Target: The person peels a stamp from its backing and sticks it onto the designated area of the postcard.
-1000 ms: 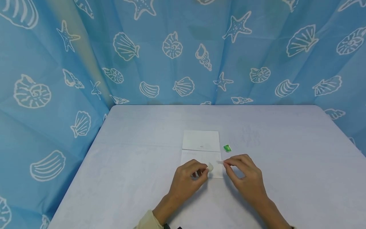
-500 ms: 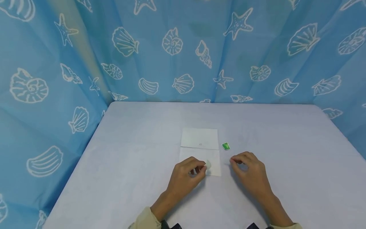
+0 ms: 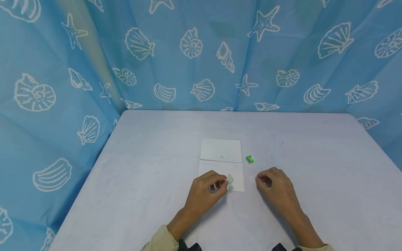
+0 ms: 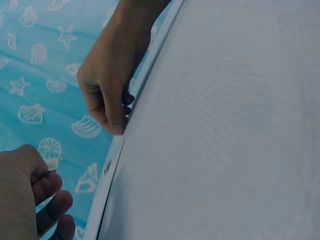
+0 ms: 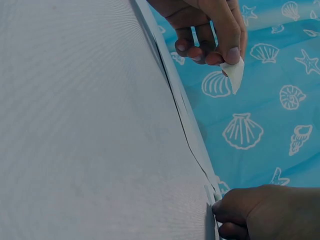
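Note:
My left hand (image 3: 205,191) pinches a small whitish sticker-like piece (image 3: 230,179) between thumb and index finger, just over the lower half of an open folded white card (image 3: 221,150). Seen from the right wrist, that piece (image 5: 235,75) hangs from the fingertips with a pointed lower corner. To the right of the card, my right hand (image 3: 276,188) is low over the table, thumb and index finger pressed together. A thin pale scrap (image 3: 252,178) shows faintly at its fingertips. Beyond the right hand, a small green sticker with a white border (image 3: 250,159) lies beside the card.
A white cloth covers the table (image 3: 157,139). Blue curtain (image 3: 176,62) with white shell and starfish prints hangs behind the table and along its left side. Small print marks the upper half of the card near its fold.
My right hand has moved right, away from the card and the left hand, and the pale scrap at its fingertips has become harder to see. The left hand stays nearly in place.

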Available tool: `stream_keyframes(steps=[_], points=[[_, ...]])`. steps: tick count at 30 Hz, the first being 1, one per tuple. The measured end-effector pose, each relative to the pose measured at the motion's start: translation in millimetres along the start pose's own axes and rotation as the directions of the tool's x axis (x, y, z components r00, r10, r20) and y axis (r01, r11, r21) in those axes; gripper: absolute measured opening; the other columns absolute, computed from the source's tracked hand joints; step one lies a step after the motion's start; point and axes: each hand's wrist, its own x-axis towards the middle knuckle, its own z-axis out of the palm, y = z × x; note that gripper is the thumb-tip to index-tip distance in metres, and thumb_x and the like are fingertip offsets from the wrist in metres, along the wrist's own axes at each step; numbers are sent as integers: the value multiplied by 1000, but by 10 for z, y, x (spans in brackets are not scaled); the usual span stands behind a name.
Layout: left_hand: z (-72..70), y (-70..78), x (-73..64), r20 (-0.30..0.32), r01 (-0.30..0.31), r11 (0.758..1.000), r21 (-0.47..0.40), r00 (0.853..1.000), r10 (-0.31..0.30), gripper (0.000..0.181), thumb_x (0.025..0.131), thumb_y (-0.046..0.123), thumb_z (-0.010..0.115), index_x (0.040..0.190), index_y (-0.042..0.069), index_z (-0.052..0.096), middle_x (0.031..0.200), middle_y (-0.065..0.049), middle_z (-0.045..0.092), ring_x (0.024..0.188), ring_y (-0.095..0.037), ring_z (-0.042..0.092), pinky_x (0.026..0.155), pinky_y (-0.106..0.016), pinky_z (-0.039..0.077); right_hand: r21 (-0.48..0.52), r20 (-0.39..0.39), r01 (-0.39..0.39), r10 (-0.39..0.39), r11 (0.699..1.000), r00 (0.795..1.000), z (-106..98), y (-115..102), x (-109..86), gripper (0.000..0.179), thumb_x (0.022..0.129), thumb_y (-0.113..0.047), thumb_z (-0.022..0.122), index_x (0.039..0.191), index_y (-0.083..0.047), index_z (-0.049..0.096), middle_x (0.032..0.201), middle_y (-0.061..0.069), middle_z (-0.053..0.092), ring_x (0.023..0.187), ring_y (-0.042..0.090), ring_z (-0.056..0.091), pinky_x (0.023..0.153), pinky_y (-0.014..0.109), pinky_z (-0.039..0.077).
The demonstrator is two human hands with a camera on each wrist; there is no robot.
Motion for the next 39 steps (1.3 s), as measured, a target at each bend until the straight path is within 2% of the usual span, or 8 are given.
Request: stream_keyframes(steps=[3, 6, 10, 14, 23, 32, 36, 39], points=[[-16, -5, 42, -12, -10, 1000, 0, 1000, 10, 6, 89, 4, 73, 94, 6, 76, 82, 4, 68, 71, -8, 61, 62, -16, 52, -36, -2, -4, 3, 999, 1000, -21, -10, 59, 7, 86, -8, 75, 93, -5, 75, 90, 2, 63, 83, 19, 59, 71, 40, 51], [-26, -1, 75, -15, -7, 1000, -5, 1000, 6, 6, 89, 4, 73, 94, 7, 76, 83, 4, 68, 71, -7, 61, 62, -16, 52, -35, -44, 12, -14, 999, 999, -43, -32, 104, 8, 86, -7, 75, 94, -6, 76, 91, 2, 63, 83, 19, 59, 70, 39, 50], [-28, 11, 89, -3, 8, 1000, -10, 1000, -9, 6, 90, 6, 72, 94, 7, 76, 84, 6, 68, 72, -5, 60, 62, -15, 51, -8, -145, 109, -110, 994, 983, -59, -57, 116, 11, 82, 2, 77, 89, -6, 76, 88, 0, 64, 79, 15, 60, 67, 26, 50], [-12, 11, 62, -3, 14, 1000, -4, 1000, -14, 5, 90, 6, 72, 93, 8, 76, 83, 6, 68, 72, -6, 60, 62, -14, 51, 9, -202, 180, -174, 984, 964, -53, -67, 94, 16, 77, 7, 79, 87, -6, 75, 86, -2, 64, 76, 13, 60, 67, 15, 47], [-14, 16, -54, -7, 29, 1000, 8, 1000, -29, 5, 89, 6, 72, 91, 9, 76, 81, 10, 66, 70, -3, 58, 61, -14, 50, 28, -200, 179, -170, 983, 965, 12, -98, 5, 18, 77, 5, 79, 87, -10, 74, 86, -8, 63, 76, 9, 60, 69, 8, 45], [-9, -5, -45, -20, -29, 999, 18, 999, 29, 7, 90, 6, 71, 93, 11, 75, 82, 10, 66, 72, 2, 58, 61, -11, 49, 86, -279, 254, -222, 963, 934, 0, -170, -3, 26, 77, 7, 80, 91, -14, 75, 90, -13, 64, 77, 6, 60, 68, 11, 45], [-3, -11, -5, -29, -59, 998, 33, 998, 60, 7, 90, 6, 71, 92, 11, 75, 82, 10, 66, 72, 2, 58, 61, -10, 49, 130, -269, 251, -210, 959, 940, -28, -249, -2, 26, 79, 5, 80, 92, -17, 75, 90, -14, 64, 78, 3, 58, 69, 12, 44], [-28, -2, 39, -48, -60, 997, 37, 997, 62, 6, 91, 6, 71, 92, 10, 76, 82, 10, 66, 71, 2, 58, 61, -10, 49, 181, -242, 228, -182, 957, 953, -44, -320, 14, 24, 82, 2, 79, 94, -19, 75, 91, -14, 65, 78, 2, 57, 72, 12, 45]])
